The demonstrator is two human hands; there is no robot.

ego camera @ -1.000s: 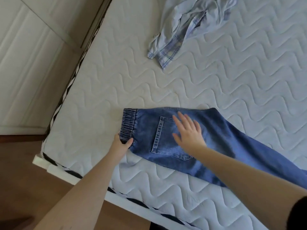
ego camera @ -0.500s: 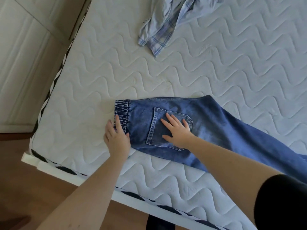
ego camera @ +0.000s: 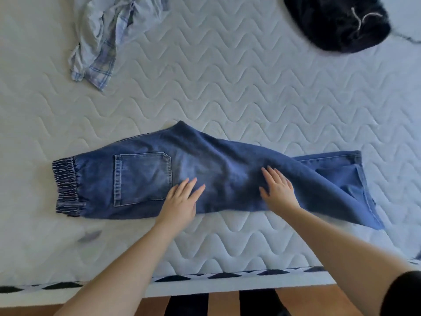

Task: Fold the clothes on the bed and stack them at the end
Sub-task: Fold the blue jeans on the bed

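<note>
Blue jeans [ego camera: 141, 176] lie lengthwise across the white quilted mattress [ego camera: 239, 92], folded leg over leg, with the elastic waistband at the left and the hems at the right. My left hand [ego camera: 182, 201] lies flat on the denim just right of the back pocket, fingers straight. Further right, my right hand [ego camera: 276, 190] presses flat on the thigh part of the legs. A crumpled light plaid shirt [ego camera: 102, 37] sits at the far left. At the far right lies a dark bunched garment [ego camera: 337, 23] with a pale drawstring.
The mattress's near edge [ego camera: 227, 279] has a black-and-white patterned border. Below it show the wooden floor and my own dark-clad legs.
The view has swung right, bringing the whole jeans and the dark garment into sight. Both hands have slid rightward along the denim, the left off the waistband, the right past the pocket.
</note>
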